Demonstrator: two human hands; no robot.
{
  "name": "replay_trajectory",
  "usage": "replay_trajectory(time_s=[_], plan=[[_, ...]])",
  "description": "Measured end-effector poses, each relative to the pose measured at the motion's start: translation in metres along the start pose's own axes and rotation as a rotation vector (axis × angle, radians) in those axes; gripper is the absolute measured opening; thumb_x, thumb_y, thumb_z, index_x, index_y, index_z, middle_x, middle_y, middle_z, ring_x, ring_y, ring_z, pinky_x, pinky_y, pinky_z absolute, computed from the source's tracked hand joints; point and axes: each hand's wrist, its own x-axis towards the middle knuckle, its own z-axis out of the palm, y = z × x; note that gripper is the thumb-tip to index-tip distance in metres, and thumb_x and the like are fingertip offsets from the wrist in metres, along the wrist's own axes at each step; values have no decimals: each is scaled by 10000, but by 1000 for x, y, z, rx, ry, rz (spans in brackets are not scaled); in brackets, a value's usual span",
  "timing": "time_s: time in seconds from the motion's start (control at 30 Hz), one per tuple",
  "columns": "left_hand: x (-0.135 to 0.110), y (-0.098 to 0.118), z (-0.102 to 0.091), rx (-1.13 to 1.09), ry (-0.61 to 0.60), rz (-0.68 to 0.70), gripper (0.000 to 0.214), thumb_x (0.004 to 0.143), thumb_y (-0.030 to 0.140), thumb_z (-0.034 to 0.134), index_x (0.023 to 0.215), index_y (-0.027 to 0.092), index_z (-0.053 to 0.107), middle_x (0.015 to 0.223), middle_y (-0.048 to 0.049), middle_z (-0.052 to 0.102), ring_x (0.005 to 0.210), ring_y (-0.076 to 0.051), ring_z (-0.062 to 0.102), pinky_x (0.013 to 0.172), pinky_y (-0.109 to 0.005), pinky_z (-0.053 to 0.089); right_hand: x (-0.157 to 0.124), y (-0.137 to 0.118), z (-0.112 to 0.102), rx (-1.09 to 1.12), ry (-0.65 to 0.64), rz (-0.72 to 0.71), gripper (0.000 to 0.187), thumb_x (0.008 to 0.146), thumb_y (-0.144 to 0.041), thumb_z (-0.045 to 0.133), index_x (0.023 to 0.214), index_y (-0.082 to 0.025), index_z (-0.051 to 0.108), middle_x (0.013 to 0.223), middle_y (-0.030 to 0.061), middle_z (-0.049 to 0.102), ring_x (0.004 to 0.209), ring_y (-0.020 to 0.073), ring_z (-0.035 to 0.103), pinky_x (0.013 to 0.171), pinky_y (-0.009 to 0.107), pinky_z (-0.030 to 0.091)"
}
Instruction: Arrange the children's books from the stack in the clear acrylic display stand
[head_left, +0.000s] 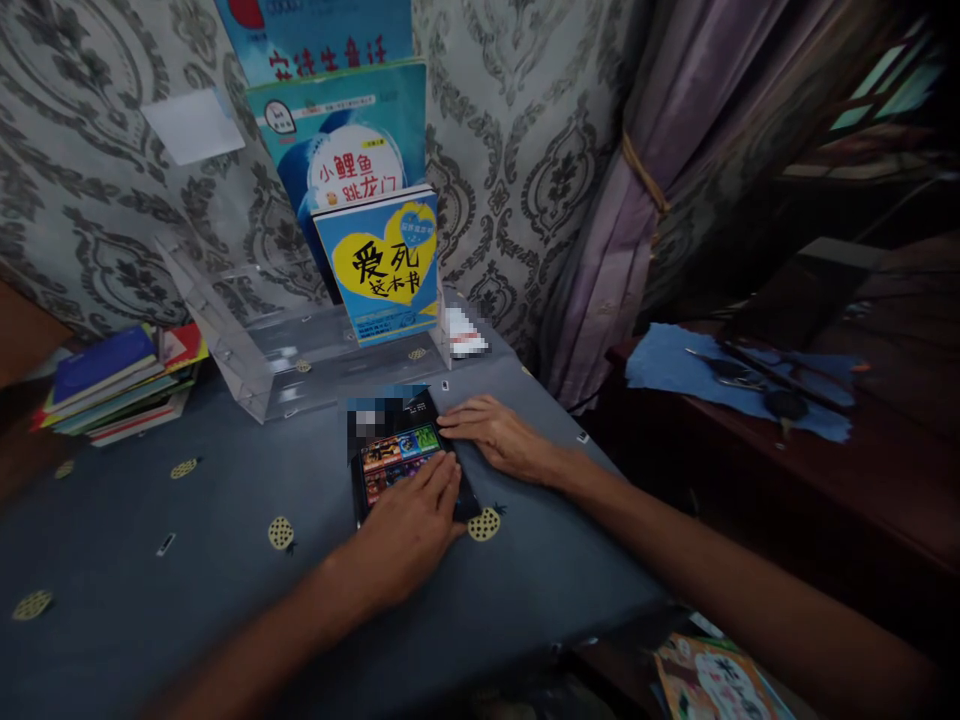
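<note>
A dark book with small colourful pictures on its cover lies flat on the grey-blue tablecloth. My left hand rests on its near half, fingers stretched out flat over the cover. My right hand lies flat beside the book's right edge, fingers extended and touching it. Just behind the book stands a clear acrylic display rack holding three blue books upright in tiers, the front one with a yellow heart.
A stack of books sits at the table's back left. A purple tied curtain hangs to the right. A dark wooden desk with a blue cloth stands at right. More books lie below the table edge.
</note>
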Motion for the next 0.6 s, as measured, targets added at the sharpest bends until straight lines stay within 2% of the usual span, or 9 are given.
replay_trajectory(time_s=[0.1, 0.2, 0.37, 0.5, 0.6], plan=[[2, 0, -4, 23, -4, 12, 560, 1069, 376, 290, 1488, 32, 430, 1545, -216, 446, 1470, -302, 387, 1097, -447, 482, 0, -1, -1, -3, -9, 25, 496, 866, -28, 464, 1214, -261, 730, 1278, 40, 710, 1132, 237, 623, 1001, 461, 468], [4, 1, -10, 58, -28, 33, 545, 1067, 365, 293, 1462, 30, 463, 1522, -214, 480, 1449, -299, 422, 1050, -432, 518, 0, -2, -2, -12, -27, 36, 536, 833, -11, 463, 1221, -270, 726, 1292, 18, 703, 1109, 230, 616, 1003, 449, 462], [5, 1, -11, 60, -32, 26, 553, 1060, 372, 345, 1457, 4, 459, 1513, -230, 484, 1445, -305, 425, 1066, -412, 505, -1, -4, -2, -8, -47, 48, 504, 873, -35, 436, 1243, -230, 717, 1306, 51, 694, 1103, 239, 619, 986, 463, 476], [2, -1, -6, 28, 15, 33, 522, 1065, 374, 324, 1453, 61, 480, 1501, -209, 509, 1427, -301, 452, 1045, -442, 519, -8, -11, -3, 4, -30, 43, 501, 865, -39, 451, 1232, -244, 723, 1294, 62, 700, 1152, 242, 619, 995, 474, 475], [-1, 0, -4, 26, 59, 89, 414, 1057, 264, 348, 1380, 102, 549, 1408, -183, 601, 1342, -281, 542, 1001, -436, 545, -16, -16, -3, 18, -21, 22, 492, 857, -35, 463, 1203, -255, 735, 1280, 59, 707, 1152, 238, 626, 990, 473, 482]])
